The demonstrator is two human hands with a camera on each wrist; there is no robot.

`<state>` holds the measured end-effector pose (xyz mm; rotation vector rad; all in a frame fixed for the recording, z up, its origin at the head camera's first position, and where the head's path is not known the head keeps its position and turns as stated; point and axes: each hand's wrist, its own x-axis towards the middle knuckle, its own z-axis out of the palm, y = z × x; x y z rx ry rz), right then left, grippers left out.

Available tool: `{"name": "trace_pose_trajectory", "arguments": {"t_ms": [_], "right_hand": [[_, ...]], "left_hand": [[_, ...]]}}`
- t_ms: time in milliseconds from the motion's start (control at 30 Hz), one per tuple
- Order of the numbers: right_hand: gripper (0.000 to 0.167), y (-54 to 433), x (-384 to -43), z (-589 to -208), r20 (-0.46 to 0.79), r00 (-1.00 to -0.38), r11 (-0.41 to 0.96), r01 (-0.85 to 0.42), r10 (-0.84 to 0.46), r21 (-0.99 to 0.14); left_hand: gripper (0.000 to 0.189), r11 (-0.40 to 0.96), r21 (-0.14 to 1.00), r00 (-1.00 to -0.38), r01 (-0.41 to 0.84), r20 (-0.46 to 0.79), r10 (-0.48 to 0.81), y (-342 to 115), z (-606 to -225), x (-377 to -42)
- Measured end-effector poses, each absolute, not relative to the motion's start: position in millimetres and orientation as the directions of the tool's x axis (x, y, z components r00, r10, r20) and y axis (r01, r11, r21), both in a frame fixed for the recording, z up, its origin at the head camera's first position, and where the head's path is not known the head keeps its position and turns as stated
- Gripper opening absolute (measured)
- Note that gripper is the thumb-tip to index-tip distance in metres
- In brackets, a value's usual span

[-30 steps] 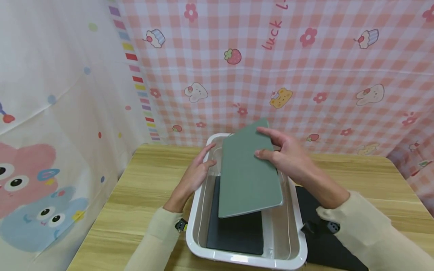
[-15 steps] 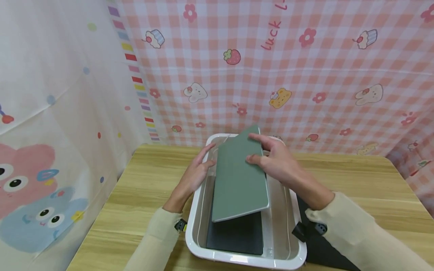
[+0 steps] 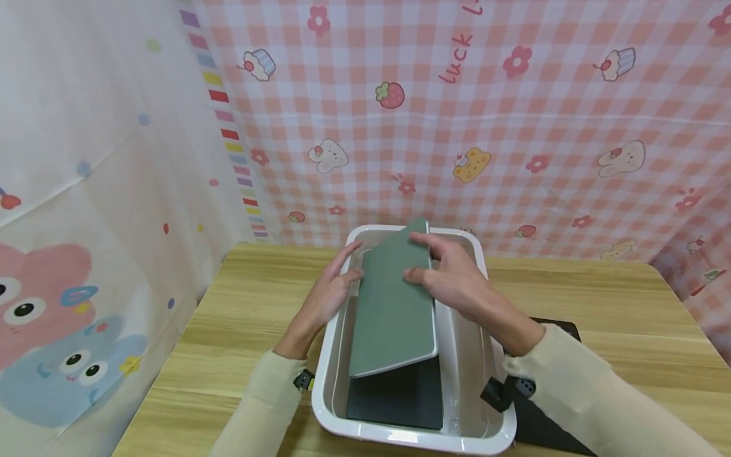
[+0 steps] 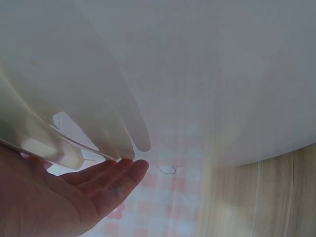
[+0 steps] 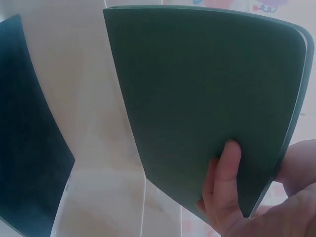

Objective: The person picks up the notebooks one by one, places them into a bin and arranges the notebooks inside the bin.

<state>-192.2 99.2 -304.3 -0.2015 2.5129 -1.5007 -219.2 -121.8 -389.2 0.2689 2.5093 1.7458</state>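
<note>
A green notebook [image 3: 391,311] tilts inside a white plastic bin [image 3: 411,438], its right edge raised and its left edge along the bin's left side. My right hand [image 3: 457,282] grips the raised edge, thumb and index finger on the top cover. The right wrist view shows other fingers on the notebook's underside [image 5: 197,98]. Below it a dark notebook [image 3: 400,400] lies flat on the bin's floor, partly covered. My left hand [image 3: 325,295] holds the bin's left rim; its fingers [image 4: 108,192] touch the outside in the left wrist view, where the thumb is mostly hidden.
A flat black item [image 3: 548,425] lies on the wooden table [image 3: 599,298] right of the bin, partly under my right forearm. Behind the table hangs a pink checked cloth [image 3: 354,82]. A white printed cloth [image 3: 114,190] hangs at the left.
My right hand has moved left and slightly down with the green notebook, which now covers more of the bin's left side. The left hand and the bin have stayed put.
</note>
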Motion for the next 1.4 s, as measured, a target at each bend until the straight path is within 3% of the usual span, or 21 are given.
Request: {"name": "trace_pose_trajectory", "arguments": {"t_ms": [433, 767, 1033, 1400], "right_hand": [[0.066, 87, -193, -313, -0.137, -0.97, 0.485, 0.024, -0.198, -0.874], [0.067, 81, -191, -320, -0.16, -0.967, 0.497, 0.041, -0.2, -0.867], [0.066, 79, -190, -325, -0.178, -0.96, 0.48, 0.053, -0.218, -0.876], [0.067, 75, -190, -332, -0.187, -0.954, 0.48, 0.053, -0.235, -0.876]], "left_hand": [[0.056, 0.34, 0.936, -0.982, 0.096, 0.033, 0.187, -123, -390, -221], [0.058, 0.34, 0.938, -0.979, 0.064, -0.007, 0.204, -117, -365, -208], [0.057, 0.323, 0.942, -0.98, 0.094, 0.031, 0.197, -121, -389, -220], [0.056, 0.321, 0.943, -0.981, 0.09, 0.029, 0.19, -123, -392, -221]]}}
